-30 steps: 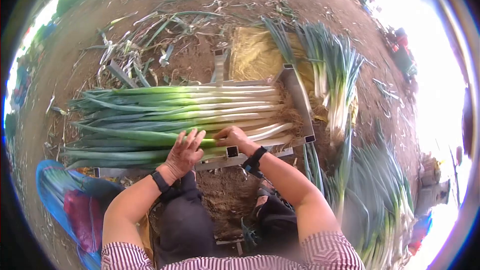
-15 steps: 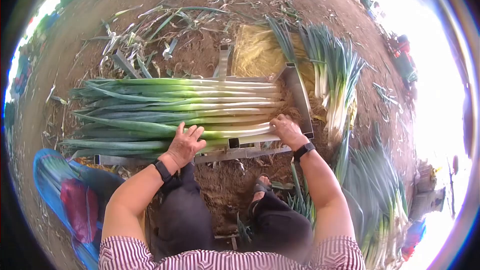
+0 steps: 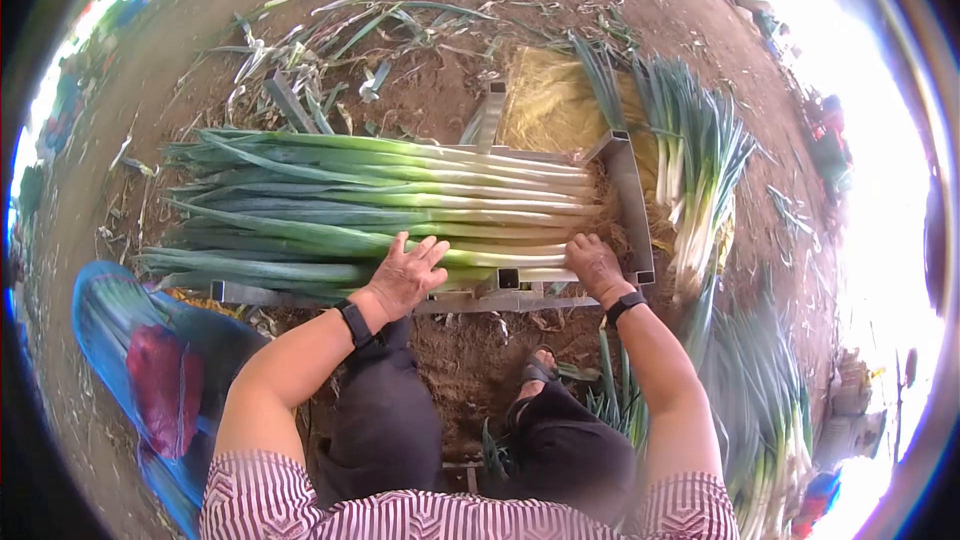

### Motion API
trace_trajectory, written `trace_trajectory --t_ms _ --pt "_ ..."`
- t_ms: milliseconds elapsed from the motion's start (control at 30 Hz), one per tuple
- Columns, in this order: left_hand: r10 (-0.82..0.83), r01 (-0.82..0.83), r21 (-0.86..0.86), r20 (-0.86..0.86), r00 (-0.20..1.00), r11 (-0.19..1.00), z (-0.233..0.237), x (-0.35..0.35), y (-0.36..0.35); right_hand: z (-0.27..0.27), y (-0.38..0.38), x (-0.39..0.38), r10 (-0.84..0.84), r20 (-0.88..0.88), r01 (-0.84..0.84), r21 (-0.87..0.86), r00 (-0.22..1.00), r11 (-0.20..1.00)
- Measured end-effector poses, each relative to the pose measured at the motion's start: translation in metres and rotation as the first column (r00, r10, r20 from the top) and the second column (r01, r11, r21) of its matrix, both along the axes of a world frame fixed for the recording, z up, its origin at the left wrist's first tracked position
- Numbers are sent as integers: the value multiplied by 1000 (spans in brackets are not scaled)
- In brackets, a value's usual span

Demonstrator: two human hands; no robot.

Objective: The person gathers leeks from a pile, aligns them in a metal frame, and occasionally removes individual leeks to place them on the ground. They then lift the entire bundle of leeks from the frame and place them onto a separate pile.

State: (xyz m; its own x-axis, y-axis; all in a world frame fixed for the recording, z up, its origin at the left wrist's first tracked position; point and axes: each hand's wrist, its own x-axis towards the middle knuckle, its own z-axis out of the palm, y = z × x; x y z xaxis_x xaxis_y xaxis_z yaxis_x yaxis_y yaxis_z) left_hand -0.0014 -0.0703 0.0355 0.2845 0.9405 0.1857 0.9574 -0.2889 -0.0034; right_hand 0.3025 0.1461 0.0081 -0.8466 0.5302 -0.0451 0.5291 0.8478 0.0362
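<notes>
Long green onions (image 3: 440,190) lie side by side in a metal frame (image 3: 628,195), leaves to the left and roots against the end plate at the right. My left hand (image 3: 408,272) rests on the near stalks where green turns to white, its fingers spread. Near the root end, my right hand (image 3: 595,265) touches the white part of the nearest stalks. Its fingers are bent close together over them, and the fingertips are partly hidden.
A yellow sack (image 3: 548,105) lies behind the frame, with a loose onion bundle (image 3: 695,165) to its right. More onions (image 3: 760,390) lie at the lower right. A blue mesh bag (image 3: 120,340) is at the lower left. Metal posts stick up along the frame.
The view has shifted, so the frame and onions appear farther right. Both hands remain on the near stalks in nearly the same places.
</notes>
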Motion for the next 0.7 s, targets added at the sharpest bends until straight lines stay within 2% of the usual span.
trace_trajectory --t_ms 133,233,333,433,500,533,600,700 --pt "-2 2 9 45 999 1000 1 -2 -1 -13 3 9 -13 -144 2 -71 990 997" --pt "-8 7 10 76 997 1000 -3 -4 -3 -27 3 14 97 -254 -111 -42 962 993" --pt "-5 4 14 80 997 1000 -2 -5 -2 -11 -16 11 -108 -407 42 -168 907 985" --pt "-17 14 61 49 999 998 -2 -8 -2 -20 -21 8 -152 -366 119 -112 918 987" --pt "-20 14 104 51 998 994 -7 -10 0 -32 -24 8 -129 -404 148 16 906 989" --pt "7 -10 43 59 998 999 -8 -10 -1 -39 -26 9 -120 -420 168 78 899 983" --pt "53 -48 -68 69 996 997 -7 -10 1 -50 -24 9 -147 -451 202 76 880 976" --pt "48 -40 -62 129 991 997 -11 -11 0 -57 -24 8 -186 -454 248 81 871 965"
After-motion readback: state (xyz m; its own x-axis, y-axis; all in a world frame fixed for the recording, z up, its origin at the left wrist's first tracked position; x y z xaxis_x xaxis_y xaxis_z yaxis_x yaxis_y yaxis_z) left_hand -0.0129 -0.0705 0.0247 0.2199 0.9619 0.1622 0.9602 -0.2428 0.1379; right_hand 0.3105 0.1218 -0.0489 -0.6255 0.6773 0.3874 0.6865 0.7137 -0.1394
